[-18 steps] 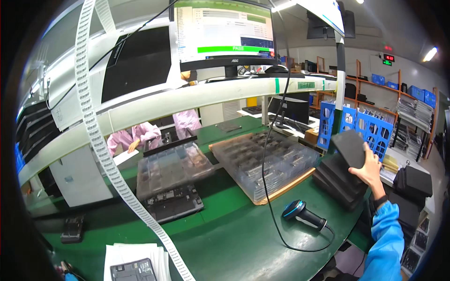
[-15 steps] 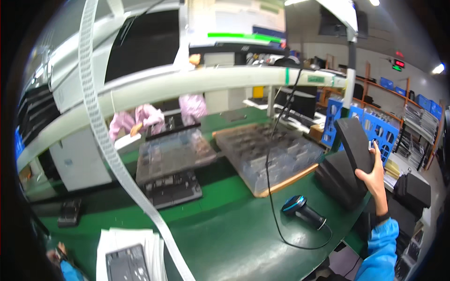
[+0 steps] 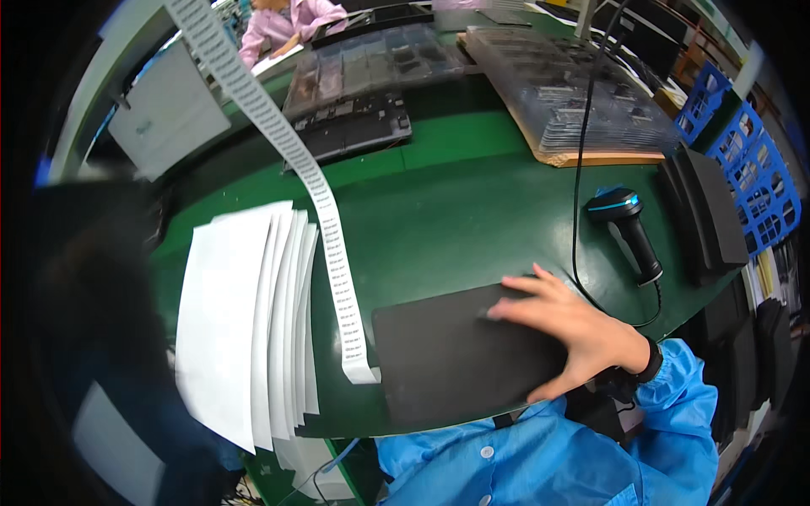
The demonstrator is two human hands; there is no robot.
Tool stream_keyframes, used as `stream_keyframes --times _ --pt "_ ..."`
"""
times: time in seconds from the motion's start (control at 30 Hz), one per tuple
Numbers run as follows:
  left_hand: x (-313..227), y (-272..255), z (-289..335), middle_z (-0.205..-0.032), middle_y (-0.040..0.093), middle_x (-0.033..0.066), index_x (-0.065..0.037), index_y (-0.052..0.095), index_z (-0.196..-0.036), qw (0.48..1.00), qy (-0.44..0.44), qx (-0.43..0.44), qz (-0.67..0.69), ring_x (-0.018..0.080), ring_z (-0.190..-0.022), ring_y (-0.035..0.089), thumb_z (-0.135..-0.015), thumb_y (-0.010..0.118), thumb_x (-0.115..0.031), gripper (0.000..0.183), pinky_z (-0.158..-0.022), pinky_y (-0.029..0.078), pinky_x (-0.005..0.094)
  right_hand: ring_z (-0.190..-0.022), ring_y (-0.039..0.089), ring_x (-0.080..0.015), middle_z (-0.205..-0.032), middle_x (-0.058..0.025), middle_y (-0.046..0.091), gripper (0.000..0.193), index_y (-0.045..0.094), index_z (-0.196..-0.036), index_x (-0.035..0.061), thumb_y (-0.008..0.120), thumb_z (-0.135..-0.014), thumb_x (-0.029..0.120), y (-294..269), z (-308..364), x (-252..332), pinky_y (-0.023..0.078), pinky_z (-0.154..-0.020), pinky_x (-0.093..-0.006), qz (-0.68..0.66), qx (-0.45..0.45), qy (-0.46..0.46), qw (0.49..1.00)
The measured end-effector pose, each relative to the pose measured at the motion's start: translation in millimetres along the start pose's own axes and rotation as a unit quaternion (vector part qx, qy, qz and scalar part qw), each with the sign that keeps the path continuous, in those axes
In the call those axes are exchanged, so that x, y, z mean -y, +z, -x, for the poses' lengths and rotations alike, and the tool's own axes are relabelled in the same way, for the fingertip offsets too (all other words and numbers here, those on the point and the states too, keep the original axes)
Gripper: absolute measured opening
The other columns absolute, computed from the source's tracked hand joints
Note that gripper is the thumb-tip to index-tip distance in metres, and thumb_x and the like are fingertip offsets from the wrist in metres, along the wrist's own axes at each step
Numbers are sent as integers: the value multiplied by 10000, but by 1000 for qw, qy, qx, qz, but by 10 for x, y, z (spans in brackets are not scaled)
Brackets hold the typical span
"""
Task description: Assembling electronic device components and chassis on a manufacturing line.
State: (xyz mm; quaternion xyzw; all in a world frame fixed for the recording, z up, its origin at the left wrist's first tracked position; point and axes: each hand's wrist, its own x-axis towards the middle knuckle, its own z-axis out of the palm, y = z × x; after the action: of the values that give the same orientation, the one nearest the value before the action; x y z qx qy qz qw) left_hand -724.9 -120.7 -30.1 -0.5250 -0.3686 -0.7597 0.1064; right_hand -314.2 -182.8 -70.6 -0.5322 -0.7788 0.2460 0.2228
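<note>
A flat black rectangular pad (image 3: 456, 358), foam-like in look, lies at the table's front edge. My right hand (image 3: 582, 333) rests at its right end, fingers spread and thumb apart, not wrapped round it. To the pad's left is a fanned pile of white paper sheets (image 3: 228, 312). Between them a long printed label strip (image 3: 325, 228) hangs down, its curled lower end by the pad's left edge. My left hand does not show; a large blurred dark shape (image 3: 93, 278) fills the left side, and I cannot make out what it is.
A black scanner (image 3: 633, 232) with a blue ring and a cable stands to the right. Beyond it are stacked black pads (image 3: 704, 219) and a blue basket (image 3: 759, 181). Farther back sit clear plastic trays (image 3: 582, 93) and a dark laptop part (image 3: 359, 131). A person in pink (image 3: 291, 29) works opposite.
My right hand has brought a black pad from the right-hand stack down to the table's front edge. The view has tilted downward. My left hand has gone from sight.
</note>
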Motion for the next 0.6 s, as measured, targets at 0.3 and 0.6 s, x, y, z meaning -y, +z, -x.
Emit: stream_keyframes --times 0.3,0.6 --pt "-199 878 981 -1079 673 110 87 581 -1232 696 -554 413 195 146 -974 598 -1027 575 -130 299 -873 489 291 -686 658 -122 -828 -82 687 280 599 -1208 -60 615 -931 -24 51 278 115 532 -604 -249 -302 -472 127 819" --pt "23 1047 1142 -1063 694 126 81 596 -1228 643 -565 486 176 146 -938 627 -1029 581 -165 316 -844 504 287 -643 607 -84 -771 -38 670 358 567 -1241 9 702 -911 -8 272 -146 241 473 -592 -238 -238 -73 169 954"
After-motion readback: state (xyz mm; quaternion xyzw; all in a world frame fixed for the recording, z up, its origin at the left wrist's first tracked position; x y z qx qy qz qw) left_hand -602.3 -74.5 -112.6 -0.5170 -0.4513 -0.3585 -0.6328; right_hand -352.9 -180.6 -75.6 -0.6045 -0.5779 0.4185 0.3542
